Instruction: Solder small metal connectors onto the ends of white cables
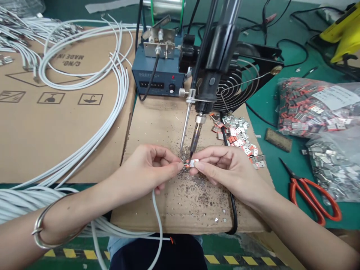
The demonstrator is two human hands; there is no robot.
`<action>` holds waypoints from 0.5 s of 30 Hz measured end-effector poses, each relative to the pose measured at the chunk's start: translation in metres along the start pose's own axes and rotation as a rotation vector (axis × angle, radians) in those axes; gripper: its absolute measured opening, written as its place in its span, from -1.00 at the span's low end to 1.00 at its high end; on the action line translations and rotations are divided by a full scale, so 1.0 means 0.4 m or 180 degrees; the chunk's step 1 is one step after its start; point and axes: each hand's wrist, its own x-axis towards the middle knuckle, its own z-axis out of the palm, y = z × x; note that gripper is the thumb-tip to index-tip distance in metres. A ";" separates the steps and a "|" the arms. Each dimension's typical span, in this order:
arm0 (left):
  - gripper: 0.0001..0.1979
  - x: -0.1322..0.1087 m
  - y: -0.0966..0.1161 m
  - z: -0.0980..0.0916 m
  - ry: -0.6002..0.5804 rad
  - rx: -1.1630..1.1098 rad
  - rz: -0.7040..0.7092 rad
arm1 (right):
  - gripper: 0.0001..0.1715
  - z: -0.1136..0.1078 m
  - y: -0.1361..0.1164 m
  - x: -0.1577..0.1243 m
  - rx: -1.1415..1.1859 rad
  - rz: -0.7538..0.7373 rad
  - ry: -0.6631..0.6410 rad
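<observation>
My left hand (pixel 152 167) is closed in a pinch on the end of a white cable (pixel 156 213), which hangs down below the palm. Pinched in my right hand (pixel 227 165) is a small USB connector (pixel 193 162) with a metal shell and an orange insert. Cable end and connector meet between my fingertips, right under the tip of a mounted soldering iron (pixel 196 137). Beside the iron, a bent metal solder feed tube (pixel 185 129) comes down to the same spot. Fingers partly hide the joint, so I cannot tell whether the wires touch the contacts.
Loose USB connectors (pixel 239 131) lie right of the iron, near a fan (pixel 239 84). A blue solder feeder (pixel 157 77) stands behind. White cables (pixel 112 108) coil over cardboard at left. Bagged connectors (pixel 306 112), a brown sponge (pixel 278 140) and red-handled scissors (pixel 315 198) are at right.
</observation>
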 end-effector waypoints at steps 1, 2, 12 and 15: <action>-0.89 0.000 0.000 0.000 -0.0013 -0.0005 0.0019 | -0.93 0.000 0.000 0.000 -0.0003 -0.0011 0.0000; -0.89 -0.001 0.000 0.000 -0.0021 -0.0012 0.0031 | -0.93 0.000 0.001 0.000 -0.0004 -0.0017 0.0001; -0.89 0.001 0.002 0.003 -0.0043 -0.0112 -0.0005 | -0.94 -0.002 0.002 -0.001 -0.0024 -0.0011 0.0012; -0.87 0.000 0.003 0.004 0.0024 -0.0117 -0.0041 | -0.96 -0.002 0.002 -0.002 -0.0050 -0.0011 -0.0006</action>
